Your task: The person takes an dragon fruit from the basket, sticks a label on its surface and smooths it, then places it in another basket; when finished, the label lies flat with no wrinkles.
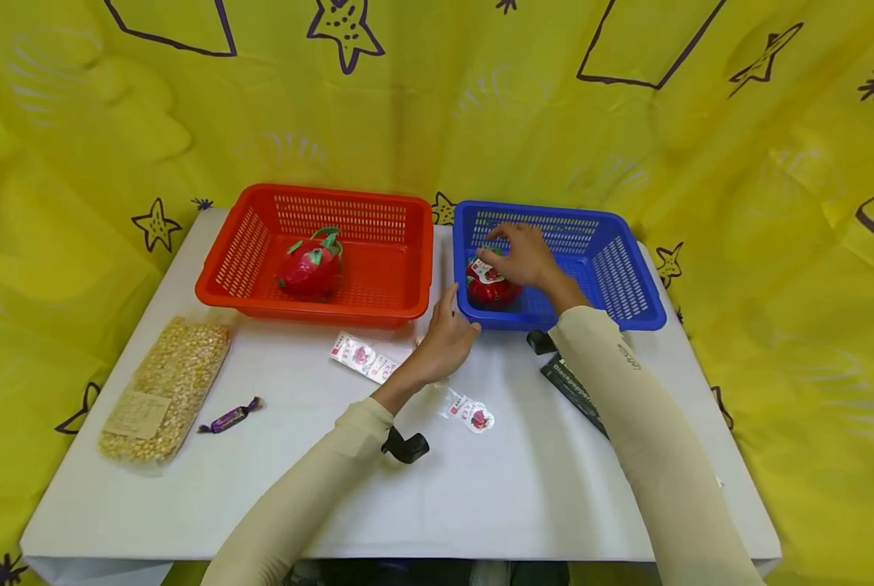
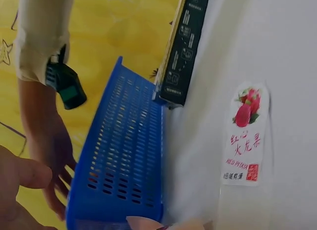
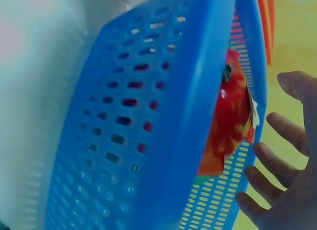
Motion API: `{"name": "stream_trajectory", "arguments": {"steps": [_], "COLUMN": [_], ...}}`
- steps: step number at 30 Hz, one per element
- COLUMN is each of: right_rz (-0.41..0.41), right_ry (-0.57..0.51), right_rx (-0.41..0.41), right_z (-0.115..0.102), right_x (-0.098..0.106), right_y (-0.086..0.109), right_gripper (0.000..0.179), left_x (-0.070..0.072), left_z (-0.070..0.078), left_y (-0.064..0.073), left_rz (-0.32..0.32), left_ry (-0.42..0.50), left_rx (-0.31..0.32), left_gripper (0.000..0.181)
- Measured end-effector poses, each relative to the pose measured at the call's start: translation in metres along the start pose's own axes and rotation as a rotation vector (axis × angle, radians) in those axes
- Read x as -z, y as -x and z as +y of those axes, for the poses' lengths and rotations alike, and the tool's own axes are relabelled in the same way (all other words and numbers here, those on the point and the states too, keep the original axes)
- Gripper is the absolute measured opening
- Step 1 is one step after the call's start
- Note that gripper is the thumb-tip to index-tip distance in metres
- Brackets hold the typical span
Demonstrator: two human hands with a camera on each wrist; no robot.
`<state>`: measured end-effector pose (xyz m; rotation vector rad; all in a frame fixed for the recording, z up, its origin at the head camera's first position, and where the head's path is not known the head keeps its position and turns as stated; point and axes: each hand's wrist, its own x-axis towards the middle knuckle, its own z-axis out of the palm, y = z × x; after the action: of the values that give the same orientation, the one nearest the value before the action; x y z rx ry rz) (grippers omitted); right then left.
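In the head view a red dragon fruit point(image 1: 490, 286) with a white label on top lies in the left part of the blue basket point(image 1: 635, 321). Just above this fruit my right hand point(image 1: 528, 260) hovers with bent, spread fingers; the right wrist view shows a gap between the fingers and the labelled fruit point(image 3: 233, 116). My left hand point(image 1: 444, 346) is at the basket's front left corner, index finger pointing up beside the rim; whether it touches cannot be told. A second dragon fruit point(image 1: 311, 268) with green leaf tips sits in the red basket point(image 1: 312, 309).
Dragon fruit label strips point(image 1: 364, 356) and a loose label point(image 1: 474, 413) lie around my left forearm. At the left are a bag of corn kernels point(image 1: 169, 382) and a purple wrapped candy point(image 1: 232, 417). A dark green box point(image 1: 572, 392) lies partly under my right sleeve.
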<state>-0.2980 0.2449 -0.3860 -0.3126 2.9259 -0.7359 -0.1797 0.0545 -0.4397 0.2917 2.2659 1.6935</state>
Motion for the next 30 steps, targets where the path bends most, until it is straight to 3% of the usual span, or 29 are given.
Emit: {"name": "stream_trajectory", "arguments": {"steps": [5, 9, 14, 17, 21, 25, 30], "right_rz": [0.022, 0.034, 0.068, 0.085, 0.115, 0.149, 0.171], "right_ry": [-0.006, -0.031, -0.063, -0.067, -0.065, -0.075, -0.097], "right_rx": [0.014, 0.025, 0.074, 0.090, 0.098, 0.117, 0.159], "right_z": [-0.005, -0.007, -0.008, -0.011, -0.020, -0.030, -0.042], "right_x": [-0.007, -0.014, -0.023, -0.028, -0.030, -0.032, -0.035], "right_y": [0.015, 0.028, 0.038, 0.042, 0.048, 0.053, 0.059], "right_gripper": [0.056, 0.060, 0.058, 0.058, 0.059, 0.058, 0.056], "left_x": [0.013, 0.034, 0.069, 0.084, 0.094, 0.101, 0.106], "left_z": [0.003, 0.012, 0.023, 0.021, 0.012, 0.005, 0.001], "left_y": [0.034, 0.057, 0.068, 0.073, 0.082, 0.087, 0.091], "left_rz": [-0.074, -0.094, -0.002, 0.039, 0.084, 0.133, 0.144], "left_ry": [0.045, 0.106, 0.157, 0.137, 0.061, -0.013, -0.050], "left_rx": [-0.083, -0.153, -0.242, -0.237, -0.205, -0.245, -0.281], "left_gripper": [0.079, 0.075, 0.069, 0.067, 0.062, 0.055, 0.052]}}
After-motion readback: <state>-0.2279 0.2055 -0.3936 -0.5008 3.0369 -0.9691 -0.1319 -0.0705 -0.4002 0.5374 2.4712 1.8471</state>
